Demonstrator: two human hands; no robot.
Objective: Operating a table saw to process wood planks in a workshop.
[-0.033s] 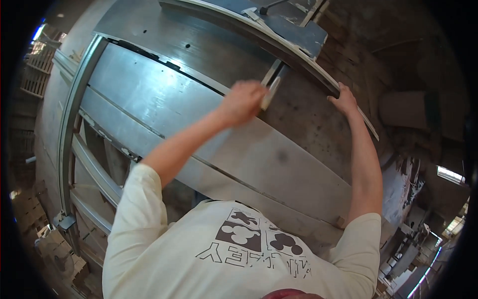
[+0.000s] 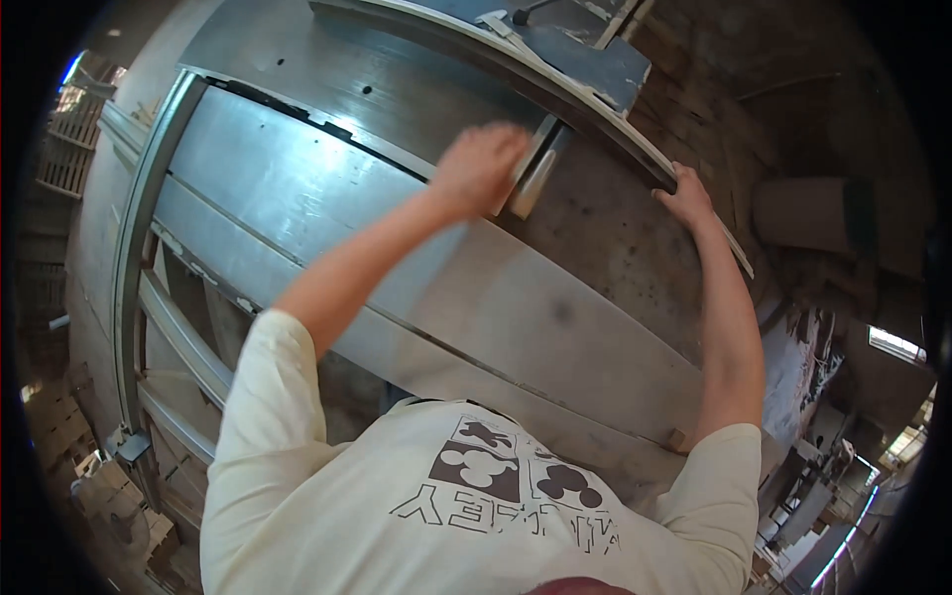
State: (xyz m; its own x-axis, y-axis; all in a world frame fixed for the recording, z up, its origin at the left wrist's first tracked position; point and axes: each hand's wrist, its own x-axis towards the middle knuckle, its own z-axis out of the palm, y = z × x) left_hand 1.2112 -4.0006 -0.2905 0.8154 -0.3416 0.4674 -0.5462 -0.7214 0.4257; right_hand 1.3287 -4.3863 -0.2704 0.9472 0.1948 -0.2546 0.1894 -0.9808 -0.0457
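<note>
The left hand's [image 2: 481, 169] fingers are curled and blurred, and I cannot tell whether they are clamped on the narrow pale strip [image 2: 535, 149] running beside them toward the long brown rail with a light top edge [image 2: 595, 114]. A short wooden-looking piece with a pale end [image 2: 535, 186] lies just beyond that strip, on the rail's near side; both point toward the rail, perhaps so that they sit square to it. The right hand [image 2: 686, 198] is closed on the rail near its right end, thumb on the near side and fingers over the top, a hold that probably steadies it. Below the rail spreads the grey metal worktop [image 2: 565, 288], broken by a dark slot [image 2: 337, 131] that likely leaves room between its panels. Past the rail's far side sits a flat blue-grey panel [image 2: 605, 69], its edge chipped or dusty.
</note>
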